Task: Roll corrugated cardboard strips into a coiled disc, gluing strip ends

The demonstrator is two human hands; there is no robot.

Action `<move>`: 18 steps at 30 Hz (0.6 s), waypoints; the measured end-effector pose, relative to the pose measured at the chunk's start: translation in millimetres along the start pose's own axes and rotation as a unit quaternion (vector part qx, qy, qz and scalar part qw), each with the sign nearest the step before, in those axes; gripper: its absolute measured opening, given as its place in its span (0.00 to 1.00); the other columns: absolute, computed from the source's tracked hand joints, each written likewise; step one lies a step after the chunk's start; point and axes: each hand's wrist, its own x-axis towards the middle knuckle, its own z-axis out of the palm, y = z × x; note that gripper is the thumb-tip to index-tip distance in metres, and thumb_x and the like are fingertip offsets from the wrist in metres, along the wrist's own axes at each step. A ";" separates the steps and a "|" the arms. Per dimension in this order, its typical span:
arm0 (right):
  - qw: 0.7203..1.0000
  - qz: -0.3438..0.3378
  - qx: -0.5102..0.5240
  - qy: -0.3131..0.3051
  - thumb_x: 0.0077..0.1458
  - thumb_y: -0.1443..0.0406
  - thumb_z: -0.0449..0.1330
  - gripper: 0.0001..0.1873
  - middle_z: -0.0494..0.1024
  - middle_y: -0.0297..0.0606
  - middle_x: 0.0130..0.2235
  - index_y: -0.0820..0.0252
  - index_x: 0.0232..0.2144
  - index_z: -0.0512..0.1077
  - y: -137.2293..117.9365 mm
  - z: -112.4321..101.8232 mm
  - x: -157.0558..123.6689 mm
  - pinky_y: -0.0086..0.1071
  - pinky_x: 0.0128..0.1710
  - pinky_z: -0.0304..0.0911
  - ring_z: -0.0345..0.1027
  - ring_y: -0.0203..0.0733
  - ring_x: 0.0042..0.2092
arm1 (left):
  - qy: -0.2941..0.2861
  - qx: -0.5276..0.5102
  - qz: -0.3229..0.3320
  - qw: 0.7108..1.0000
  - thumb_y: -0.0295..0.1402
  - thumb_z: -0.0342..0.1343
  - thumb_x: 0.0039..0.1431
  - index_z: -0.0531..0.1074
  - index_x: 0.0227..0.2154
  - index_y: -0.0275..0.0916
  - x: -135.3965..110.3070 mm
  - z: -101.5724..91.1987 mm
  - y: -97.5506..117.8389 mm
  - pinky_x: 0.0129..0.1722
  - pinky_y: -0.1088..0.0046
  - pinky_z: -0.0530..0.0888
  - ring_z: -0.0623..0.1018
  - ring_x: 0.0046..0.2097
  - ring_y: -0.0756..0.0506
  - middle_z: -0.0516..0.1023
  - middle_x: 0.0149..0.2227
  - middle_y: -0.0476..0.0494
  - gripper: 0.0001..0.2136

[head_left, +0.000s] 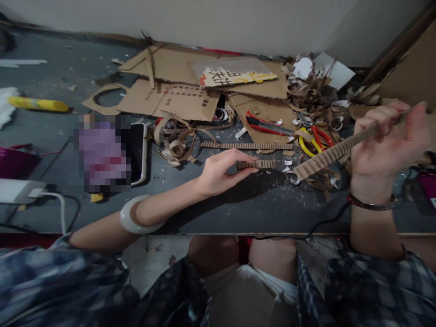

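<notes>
My left hand [223, 171] pinches the end of a short corrugated cardboard strip [260, 164] just above the dark tabletop. My right hand [388, 141] grips a longer corrugated strip [337, 152], which slants down and to the left from my fingers. A similar long strip [247, 146] lies flat on the table between my hands, a little beyond my left hand. A red utility knife [269, 125] rests on cardboard further back. Yellow-and-red scissors [313, 144] lie among curled cardboard shavings [318, 102], near my right hand.
Flat cardboard sheets [170, 100] and a printed card [235, 75] are piled against the wall. A pixelated object [102, 152] covers part of a white-edged phone [140, 154]. A yellow tube [37, 104], a white power adapter [17, 190] and cables lie left.
</notes>
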 end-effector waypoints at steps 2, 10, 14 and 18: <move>1.000 -0.005 -0.006 -0.010 0.65 0.56 0.41 0.18 0.52 0.26 0.21 0.57 0.26 0.57 -0.9 0.1 0.1 0.26 0.20 0.52 0.49 0.30 0.20 | 0.000 0.000 0.000 1.000 0.27 0.63 0.54 0.71 0.36 0.35 -0.3 -0.2 0.2 0.40 0.78 0.77 0.81 0.38 0.49 0.80 0.35 0.44 0.08; 0.969 -0.079 -0.234 0.005 0.67 0.63 0.39 0.21 0.47 0.24 0.20 0.62 0.24 0.62 18.1 -1.1 -1.1 0.24 0.20 0.47 0.43 0.26 0.19 | 0.011 0.037 -0.013 0.999 0.28 0.62 0.55 0.70 0.38 0.35 -1.8 0.2 1.8 0.38 0.82 0.77 0.81 0.36 0.51 0.81 0.35 0.47 0.09; 0.961 -0.110 -0.254 0.006 0.66 0.63 0.40 0.21 0.45 0.24 0.20 0.61 0.23 0.61 19.2 -2.8 -1.0 0.26 0.20 0.45 0.42 0.28 0.19 | 0.015 0.044 0.008 0.999 0.30 0.63 0.54 0.71 0.37 0.35 -0.1 0.3 0.7 0.39 0.79 0.77 0.80 0.36 0.51 0.80 0.34 0.47 0.09; 0.960 -0.109 -0.257 -0.020 0.65 0.63 0.41 0.21 0.45 0.24 0.19 0.62 0.22 0.63 16.2 -5.2 -0.7 0.26 0.20 0.46 0.42 0.29 0.19 | -0.011 0.025 0.052 0.998 0.25 0.60 0.56 0.73 0.39 0.35 2.0 -0.1 -1.8 0.41 0.76 0.77 0.80 0.38 0.50 0.80 0.36 0.43 0.08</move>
